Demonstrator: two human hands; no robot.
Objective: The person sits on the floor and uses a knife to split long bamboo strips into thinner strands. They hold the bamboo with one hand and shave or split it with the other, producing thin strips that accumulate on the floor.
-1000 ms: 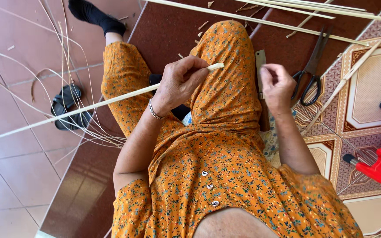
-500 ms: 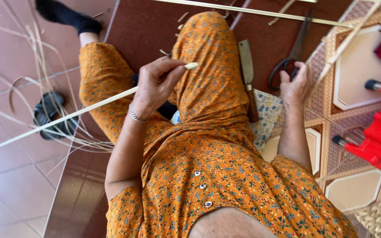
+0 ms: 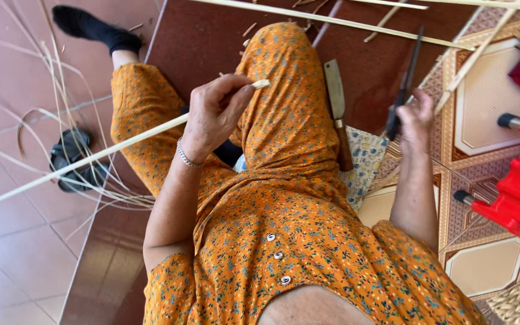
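While pinched near its cut end: pale bamboo strip (image 3: 121, 141), held in the left hand (image 3: 215, 114) above the raised knee (image 3: 284, 72), tip poking out just past the fingertips, the long remainder slanting down and away to the left over the tiled floor (image 3: 25, 271).
Left grip: clenched on the strip, thumb over the top, fingers curled beneath.
Right grip: right hand (image 3: 415, 117) wrapped about the handles of dark scissors (image 3: 405, 72), blades pointing away, above the patterned tiles.
Weight: judged very light; carried by one end without visible sag.
Stiffness: judged springy rather than rigid; kept nearly straight here, yet likely to whip or bow at the far end.
Surface: looked smooth and dry; split edges probably sharp and splintery.
Fragility: likely to crack if bent hard across the grain.
Best hold: close to the working end, flat faces between thumb and fingers, away from the edges.
Nearby: broad knife (image 3: 335, 90) lying beside the leg, handle on a printed cloth (image 3: 365, 156); loose thin slivers (image 3: 61, 90) curling on the floor, left; longer canes (image 3: 332, 21) lying across the far side; red plastic stool (image 3: 519, 192), right.
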